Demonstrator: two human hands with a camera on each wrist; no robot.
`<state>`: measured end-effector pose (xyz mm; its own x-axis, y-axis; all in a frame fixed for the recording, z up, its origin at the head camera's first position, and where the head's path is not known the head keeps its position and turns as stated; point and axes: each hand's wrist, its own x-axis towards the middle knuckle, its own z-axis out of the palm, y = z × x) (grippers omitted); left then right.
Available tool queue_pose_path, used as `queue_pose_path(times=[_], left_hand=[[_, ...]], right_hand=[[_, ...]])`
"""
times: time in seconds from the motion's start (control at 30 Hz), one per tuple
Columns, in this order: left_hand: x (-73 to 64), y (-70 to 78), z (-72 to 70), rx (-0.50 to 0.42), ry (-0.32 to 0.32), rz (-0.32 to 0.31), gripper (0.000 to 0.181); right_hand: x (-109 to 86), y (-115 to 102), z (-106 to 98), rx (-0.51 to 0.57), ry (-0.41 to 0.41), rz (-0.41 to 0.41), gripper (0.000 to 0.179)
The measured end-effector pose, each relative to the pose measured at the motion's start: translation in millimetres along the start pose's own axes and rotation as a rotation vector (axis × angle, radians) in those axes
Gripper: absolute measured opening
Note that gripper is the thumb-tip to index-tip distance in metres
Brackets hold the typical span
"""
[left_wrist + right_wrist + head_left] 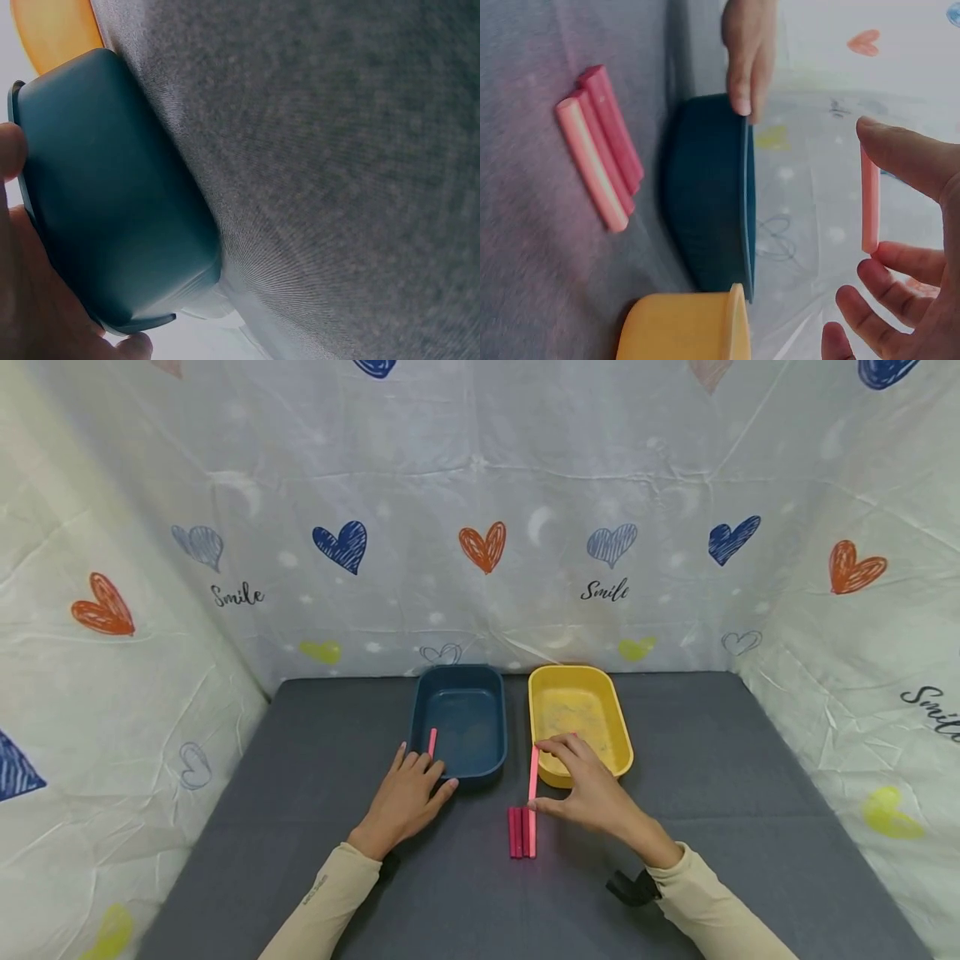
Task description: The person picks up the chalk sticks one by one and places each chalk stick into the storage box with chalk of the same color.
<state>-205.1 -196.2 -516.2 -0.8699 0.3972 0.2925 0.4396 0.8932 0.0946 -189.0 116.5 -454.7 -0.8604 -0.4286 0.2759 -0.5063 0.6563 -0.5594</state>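
Observation:
My right hand (592,789) pinches a pink stick (870,202) lengthwise, thumb at one end and a fingertip at the other. It is raised in front of the yellow bin (622,735). Just below lies a row of short sticks (519,835), dark pink with a lighter one (592,165) along one side. At the near left corner of the dark blue bin (468,772), my left hand (405,797) rests on the rim with relaxed fingers; some fingertips are hidden. Inside that bin, a pink stick (432,742) shows beyond the fingers.
Both bins stand side by side at the back of the grey cloth-covered table (337,718). Behind them hangs a pale curtain (405,593) with printed hearts, which also encloses the sides. A small pink bit (573,734) shows by the yellow bin, mostly hidden by the right hand.

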Motion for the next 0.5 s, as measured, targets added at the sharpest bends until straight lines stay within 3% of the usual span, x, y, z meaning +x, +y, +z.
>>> queue_pose_path(times=[0.3, 0.5], left_hand=[[-1.1, 0.0, 1.6, 0.012, -0.007, -0.012, 0.039], [-0.4, 0.9, 2.2, 0.023, -0.014, -0.021, 0.042]], right_hand=[[21.7, -5, 6, 0.080, 0.004, 0.035, 0.081], [39.6, -10, 9, 0.073, 0.029, 0.026, 0.080]])
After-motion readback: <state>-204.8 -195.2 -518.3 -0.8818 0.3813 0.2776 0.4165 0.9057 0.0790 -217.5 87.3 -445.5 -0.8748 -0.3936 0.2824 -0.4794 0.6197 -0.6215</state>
